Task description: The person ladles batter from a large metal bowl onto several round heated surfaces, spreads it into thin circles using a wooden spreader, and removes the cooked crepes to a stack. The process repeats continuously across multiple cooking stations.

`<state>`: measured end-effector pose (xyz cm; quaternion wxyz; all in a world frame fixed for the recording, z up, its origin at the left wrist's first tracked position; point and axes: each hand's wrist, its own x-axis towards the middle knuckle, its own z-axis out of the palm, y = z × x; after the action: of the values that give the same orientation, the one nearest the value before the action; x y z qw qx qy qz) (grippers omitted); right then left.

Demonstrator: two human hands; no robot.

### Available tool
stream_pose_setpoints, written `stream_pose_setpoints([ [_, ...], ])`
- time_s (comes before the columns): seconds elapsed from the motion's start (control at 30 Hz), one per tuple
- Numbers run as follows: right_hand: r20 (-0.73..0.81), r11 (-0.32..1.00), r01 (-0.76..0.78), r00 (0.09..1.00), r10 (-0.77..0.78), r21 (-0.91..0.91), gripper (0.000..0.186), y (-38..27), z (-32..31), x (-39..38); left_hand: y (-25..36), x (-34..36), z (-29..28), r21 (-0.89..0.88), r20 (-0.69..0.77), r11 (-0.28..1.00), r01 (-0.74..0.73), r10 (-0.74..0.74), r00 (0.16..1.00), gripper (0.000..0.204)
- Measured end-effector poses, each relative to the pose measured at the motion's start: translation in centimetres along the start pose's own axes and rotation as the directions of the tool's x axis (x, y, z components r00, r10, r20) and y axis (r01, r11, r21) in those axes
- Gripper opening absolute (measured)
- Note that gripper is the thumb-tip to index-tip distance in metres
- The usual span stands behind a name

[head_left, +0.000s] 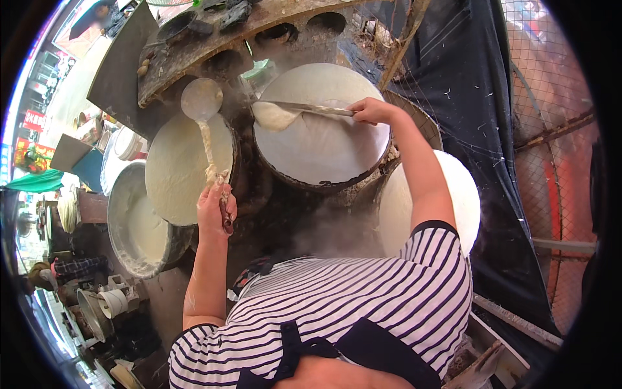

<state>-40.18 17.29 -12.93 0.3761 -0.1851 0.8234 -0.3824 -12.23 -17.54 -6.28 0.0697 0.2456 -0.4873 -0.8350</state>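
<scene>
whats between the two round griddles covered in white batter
In the head view, a dark, crusted strip of stove top separates the left griddle from the right griddle; nothing rests on it.

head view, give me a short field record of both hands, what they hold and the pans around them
left hand: grips the handle of a batter-coated ladle, its bowl held over the left griddle
right hand: holds a long flat spreader across the middle griddle
left griddle: round, covered in pale batter
middle griddle: round, white batter layer, a lump at the spreader's tip
batter basin: metal, at the person's left, partly full
right round: white disc, partly hidden by the arm
steam: rising between the griddles
</scene>
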Motion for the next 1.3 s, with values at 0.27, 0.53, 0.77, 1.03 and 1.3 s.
stream_pose_setpoints([
  [0.27, -0.154, 0.998, -0.043, 0.987, 0.037, -0.04, 0.032, 1.2, 1.6, -8.4, 0.1, -0.4, -2.0, 0.047, 0.007, 0.997, 0.053, -0.053, 0.999, 0.021],
  [0.53, -0.553, 0.96, -0.089, 0.801, 0.228, 0.266, 0.026, -1.5, 21.8, -11.5, 0.7, 1.8, -5.9, 0.065, 0.2, 0.991, 0.116, -0.127, 0.972, 0.021],
  [0.77, -0.369, 0.341, 0.242, 0.848, 0.38, 0.908, 0.019, -15.5, 35.1, 7.0, 3.3, 3.8, -10.3, 0.191, 0.317, 0.97, 0.152, -0.208, 0.925, 0.019],
  [1.03, -0.417, 0.087, 0.433, 0.763, 0.494, 0.897, 0.029, -17.4, 41.5, 3.1, 5.2, 4.8, -14.0, 0.231, 0.343, 0.954, 0.19, -0.262, 0.902, 0.018],
  [1.3, -0.409, 0.265, 0.312, 0.706, 0.578, 0.913, 0.026, -16.1, 40.1, 5.7, 5.2, 4.4, -13.4, 0.281, 0.414, 0.94, 0.194, -0.301, 0.859, 0.019],
])
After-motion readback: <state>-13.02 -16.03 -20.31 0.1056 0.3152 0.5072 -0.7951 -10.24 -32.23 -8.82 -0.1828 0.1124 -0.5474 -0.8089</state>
